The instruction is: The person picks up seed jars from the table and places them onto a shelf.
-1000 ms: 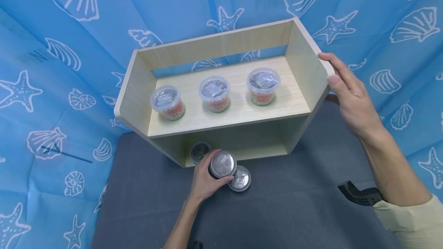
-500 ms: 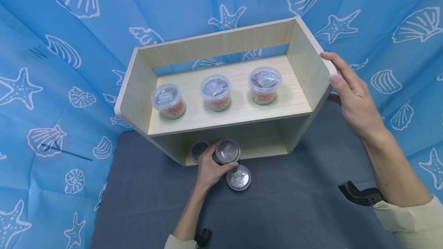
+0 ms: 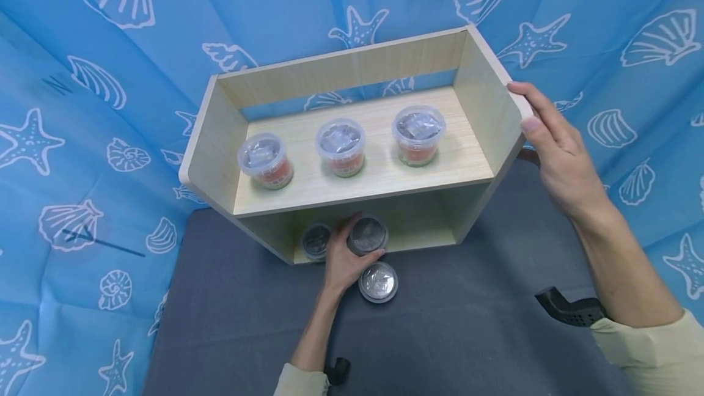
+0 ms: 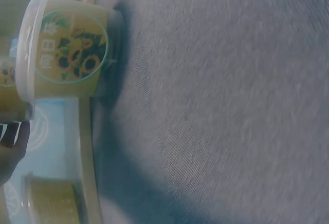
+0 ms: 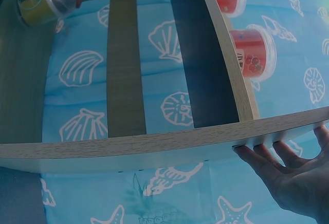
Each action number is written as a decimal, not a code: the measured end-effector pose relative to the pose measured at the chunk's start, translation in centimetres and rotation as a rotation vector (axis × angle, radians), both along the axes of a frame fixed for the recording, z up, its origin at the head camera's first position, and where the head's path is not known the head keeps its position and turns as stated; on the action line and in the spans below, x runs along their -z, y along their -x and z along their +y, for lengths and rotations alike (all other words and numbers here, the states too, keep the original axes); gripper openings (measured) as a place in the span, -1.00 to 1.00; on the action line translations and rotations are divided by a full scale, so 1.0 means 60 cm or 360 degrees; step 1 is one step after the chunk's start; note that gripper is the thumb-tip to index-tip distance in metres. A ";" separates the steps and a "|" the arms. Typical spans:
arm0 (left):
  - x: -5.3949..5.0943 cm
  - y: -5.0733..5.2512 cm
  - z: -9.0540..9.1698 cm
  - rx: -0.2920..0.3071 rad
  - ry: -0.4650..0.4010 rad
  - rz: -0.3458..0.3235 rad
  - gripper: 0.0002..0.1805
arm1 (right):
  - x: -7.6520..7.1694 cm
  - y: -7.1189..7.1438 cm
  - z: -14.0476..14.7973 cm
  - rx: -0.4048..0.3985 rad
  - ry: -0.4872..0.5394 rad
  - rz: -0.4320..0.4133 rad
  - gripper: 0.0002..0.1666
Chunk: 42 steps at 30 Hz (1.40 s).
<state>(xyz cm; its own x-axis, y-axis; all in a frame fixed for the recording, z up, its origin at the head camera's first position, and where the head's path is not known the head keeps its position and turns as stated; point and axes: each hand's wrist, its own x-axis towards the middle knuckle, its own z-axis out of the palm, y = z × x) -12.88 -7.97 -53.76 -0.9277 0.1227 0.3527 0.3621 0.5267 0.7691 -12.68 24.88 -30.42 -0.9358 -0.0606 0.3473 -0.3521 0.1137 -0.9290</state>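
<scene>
My left hand [image 3: 342, 260] holds a round clear-lidded tub [image 3: 368, 235] inside the front of the wooden shelf's lower level; its contents look yellow in the right wrist view. A similar tub [image 3: 378, 282] stands on the table just in front, its sunflower label [image 4: 72, 52] facing the left wrist camera. Left of the hand, another tub [image 3: 316, 240] sits on the lower level. At the right end, my right hand [image 3: 566, 157] grips the side panel's edge of the shelf [image 3: 297, 199], with fingertips against its outer face in the right wrist view.
Three tubs with red contents stand in a row on the upper level: left tub [image 3: 266, 161], middle tub [image 3: 341, 146] and right tub [image 3: 419, 135]. A blue curtain [image 3: 110, 139] with shell prints hangs behind and beside the dark grey table [image 3: 467, 322].
My left hand has carried its tub forward and slightly right, from above the table's front tub into the lower level. The right hand keeps its grip on the panel.
</scene>
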 end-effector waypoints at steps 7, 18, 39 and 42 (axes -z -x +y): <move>0.018 0.002 0.010 -0.0059 -0.0026 -0.0032 -0.07 | 0.003 0.003 0.001 -0.0025 0.0046 0.0003 -0.44; 0.040 0.007 0.021 -0.0068 -0.0098 -0.0164 -0.06 | 0.004 0.003 0.000 -0.0027 0.0060 0.0003 -0.44; 0.049 0.012 0.039 0.0088 -0.0413 -0.0329 -0.02 | 0.004 0.004 -0.002 0.0004 0.0072 0.0007 -0.45; 0.061 0.013 0.038 0.0111 -0.0457 -0.0370 0.01 | 0.005 0.004 -0.002 0.0015 0.0048 0.0007 -0.45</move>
